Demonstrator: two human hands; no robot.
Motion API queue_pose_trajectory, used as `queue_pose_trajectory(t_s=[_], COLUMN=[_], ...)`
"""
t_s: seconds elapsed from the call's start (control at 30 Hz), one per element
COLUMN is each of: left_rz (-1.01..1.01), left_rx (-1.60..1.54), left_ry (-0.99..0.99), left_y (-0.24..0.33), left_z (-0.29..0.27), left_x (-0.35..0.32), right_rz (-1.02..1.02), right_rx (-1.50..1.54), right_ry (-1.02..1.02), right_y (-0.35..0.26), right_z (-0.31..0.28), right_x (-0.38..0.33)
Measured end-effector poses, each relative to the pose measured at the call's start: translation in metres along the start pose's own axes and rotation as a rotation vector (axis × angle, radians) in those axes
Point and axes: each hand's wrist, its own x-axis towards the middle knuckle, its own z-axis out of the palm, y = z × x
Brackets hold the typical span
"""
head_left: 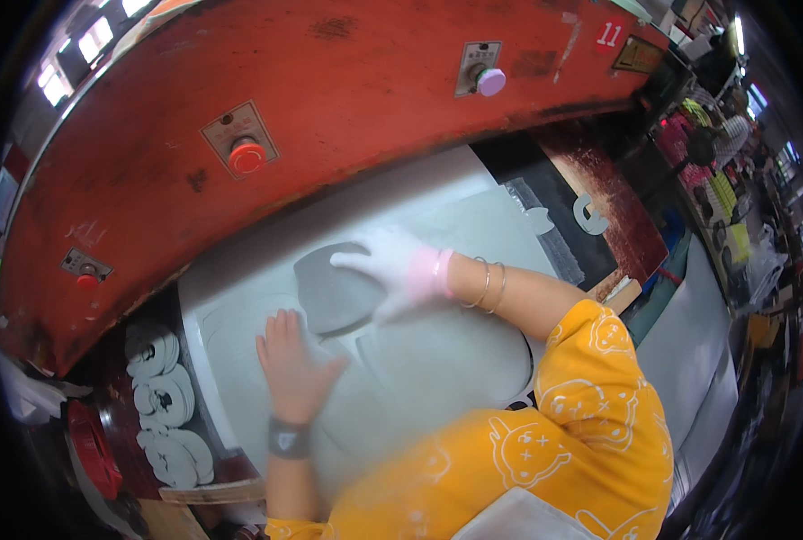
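My left hand point(295, 369), bare and blurred, lies palm down with straight fingers and thumb apart on a pale grey-green sheet point(239, 360). It holds nothing. My right hand point(392, 265), in a white glove with a pink cuff, is on the right side of a dark grey, round-cornered flat block point(334, 288). The thumb reaches over the block's top and the other fingers lie along its far right edge. What lies under the palm is hidden. The block rests on or just above the sheet; I cannot tell which.
A red machine beam point(356, 99) spans the far side, bearing a red push button point(246, 156) and a pale purple one point(490, 82). Stacks of curved cut pieces point(165, 396) stand at the left. A C-shaped piece point(588, 216) lies on the black surface at the right.
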Motion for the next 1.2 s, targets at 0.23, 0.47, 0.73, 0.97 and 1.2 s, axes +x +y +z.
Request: queue_pose_trajectory(t_s=[0.23, 0.47, 0.73, 0.97, 1.2], left_rz=[-0.010, -0.011, 0.001, -0.006, 0.022], left_rx=[0.100, 0.120, 0.138, 0.218, 0.183], left_ry=[-0.134, -0.076, -0.079, -0.173, -0.066], left_y=[-0.015, -0.020, -0.023, -0.025, -0.022], left_z=[0.000, -0.004, -0.001, -0.004, 0.000], left_x=[0.003, -0.007, -0.007, -0.009, -0.009], right_rz=[-0.043, 0.126, 0.229, 0.133, 0.095], right_rx=[0.375, 0.520, 0.024, -0.015, -0.005], right_ry=[-0.065, 0.081, 0.101, 0.062, 0.070], right_y=[0.040, 0.072, 0.085, 0.097, 0.101], right_z=[-0.014, -0.058, -0.048, -0.039, -0.034], right_x=[0.017, -0.056, -0.115, -0.118, -0.120])
